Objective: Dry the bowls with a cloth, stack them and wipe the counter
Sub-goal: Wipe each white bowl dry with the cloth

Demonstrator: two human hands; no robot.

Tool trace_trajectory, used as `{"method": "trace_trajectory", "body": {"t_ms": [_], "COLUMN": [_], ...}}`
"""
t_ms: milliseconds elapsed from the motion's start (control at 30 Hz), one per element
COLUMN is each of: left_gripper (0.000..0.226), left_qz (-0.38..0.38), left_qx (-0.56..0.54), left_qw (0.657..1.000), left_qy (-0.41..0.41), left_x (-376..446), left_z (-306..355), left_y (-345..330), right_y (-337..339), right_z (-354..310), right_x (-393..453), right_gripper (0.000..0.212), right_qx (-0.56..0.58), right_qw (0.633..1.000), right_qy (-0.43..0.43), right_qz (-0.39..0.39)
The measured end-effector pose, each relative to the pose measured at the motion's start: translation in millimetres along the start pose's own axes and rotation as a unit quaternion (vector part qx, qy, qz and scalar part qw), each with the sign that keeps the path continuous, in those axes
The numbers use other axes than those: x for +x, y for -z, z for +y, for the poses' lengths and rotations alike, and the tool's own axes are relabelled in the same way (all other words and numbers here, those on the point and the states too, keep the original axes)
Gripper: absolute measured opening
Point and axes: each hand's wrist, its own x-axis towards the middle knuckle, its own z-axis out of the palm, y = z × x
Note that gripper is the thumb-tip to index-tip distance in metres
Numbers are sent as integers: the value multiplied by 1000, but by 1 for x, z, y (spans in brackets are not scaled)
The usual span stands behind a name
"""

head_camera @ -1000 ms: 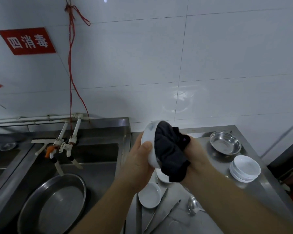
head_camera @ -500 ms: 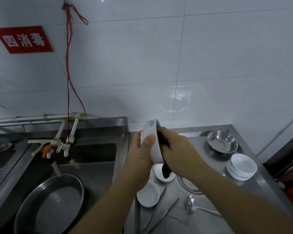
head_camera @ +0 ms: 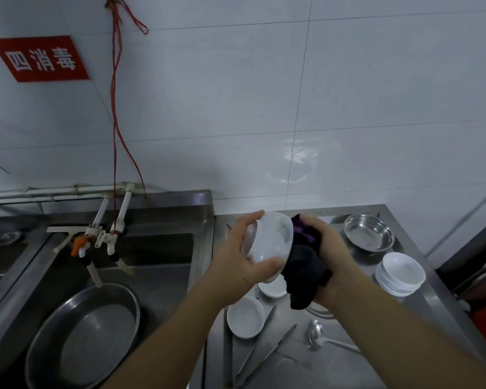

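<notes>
My left hand (head_camera: pixel 236 256) grips a white bowl (head_camera: pixel 272 242) on its side above the steel counter (head_camera: pixel 357 327), thumb on its lower rim. My right hand (head_camera: pixel 330 248) holds a dark cloth (head_camera: pixel 303 265) bunched against the bowl's open side. Below the hands, a white bowl (head_camera: pixel 246 315) stands on the counter, and another white bowl (head_camera: pixel 272 287) is partly hidden behind it. A stack of white bowls (head_camera: pixel 400 272) sits at the right.
A steel bowl (head_camera: pixel 369 235) stands at the back right. Tongs (head_camera: pixel 267 349) and a ladle (head_camera: pixel 317 335) lie near the front. To the left is a sink (head_camera: pixel 157 265) with a large steel basin (head_camera: pixel 82 335) and taps (head_camera: pixel 101 237).
The bowl has turned in my left hand so its outside faces me. My right hand has shifted to the right of the bowl, and more of the cloth shows below it.
</notes>
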Motion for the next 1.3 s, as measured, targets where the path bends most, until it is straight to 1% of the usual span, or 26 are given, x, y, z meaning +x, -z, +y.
{"method": "trace_trajectory", "body": {"t_ms": [67, 133, 200, 233, 267, 300, 333, 367, 400, 467, 533, 600, 667, 733, 800, 867, 933, 1000, 1067, 1100, 1167, 1233, 1267, 1300], "left_gripper": [94, 98, 100, 92, 72, 51, 46, 58, 66, 57, 49, 42, 44, 43, 38, 37, 43, 50, 48, 43, 31, 21, 18, 16], "left_qz": [-14, -34, -49, -40, -12, 11, 17, 7, -6, 1, 18, 30, 45, 61, 71, 81, 97, 121, 144, 154, 165, 157, 142, 121], "left_qx": [42, 93, 77, 37, -17, -83, -151, -215, -276, -394, -479, -510, -531, -551, -564, -570, -573, -564, -543, -519, -445, -370, -345, -330], "left_qw": [999, 995, 996, 998, 998, 990, 973, 951, 927, 884, 849, 836, 824, 812, 804, 801, 800, 806, 818, 831, 870, 904, 917, 926], "left_qy": [3, 2, 11, 31, 64, 115, 172, 223, 254, 251, 222, 202, 191, 183, 176, 164, 147, 132, 123, 125, 135, 146, 143, 136], "left_x": [-1, 1, 2, 2, 1, -1, -3, -6, -10, -14, -14, -10, -6, -3, 1, 5, 11, 15, 18, 19, 20, 17, 14, 13], "left_z": [-1, 0, 3, 2, 2, 3, 3, -1, -5, -8, -7, -4, -2, 0, 4, 8, 11, 13, 12, 10, 8, 8, 9, 10], "left_y": [1, 5, 8, 7, 4, 1, -2, -5, -7, -10, -13, -16, -18, -18, -18, -16, -13, -8, -3, 0, 1, -3, -6, -9], "right_y": [1, 3, 6, 9, 11, 12, 14, 16, 17, 18, 18, 20, 23, 28, 31, 34, 38, 39, 36, 32, 20, 6, 1, -2], "right_z": [1, 3, 3, 3, 2, 0, -1, -2, -3, -1, 3, 7, 12, 15, 18, 21, 24, 26, 24, 20, 10, 2, -1, -2], "right_x": [-1, -3, -3, -2, -1, -2, -2, -2, -2, -3, -1, 1, 3, 6, 9, 13, 16, 17, 13, 9, 3, -2, -4, -6], "right_gripper": [45, 42, 41, 43, 46, 47, 47, 46, 45, 46, 45, 49, 58, 59, 57, 56, 53, 49, 41, 37, 31, 17, 17, 21], "right_qx": [-15, -30, -23, -11, 3, 16, 26, 30, 30, 31, 47, 65, 71, 70, 75, 90, 85, 27, -16, -26, -45, -127, -205, -298], "right_qw": [1000, 999, 999, 999, 998, 997, 996, 994, 994, 994, 994, 994, 994, 995, 996, 996, 995, 995, 991, 989, 981, 959, 935, 895], "right_qy": [4, 12, 27, 41, 56, 72, 89, 101, 107, 105, 101, 91, 78, 73, 47, 23, -5, -28, -14, 12, 98, 199, 255, 310], "right_qz": [-22, -21, -23, -21, -21, -19, -15, -12, -9, -2, 1, -3, -11, -23, -20, 0, 45, 97, 133, 142, 162, 155, 140, 116]}}
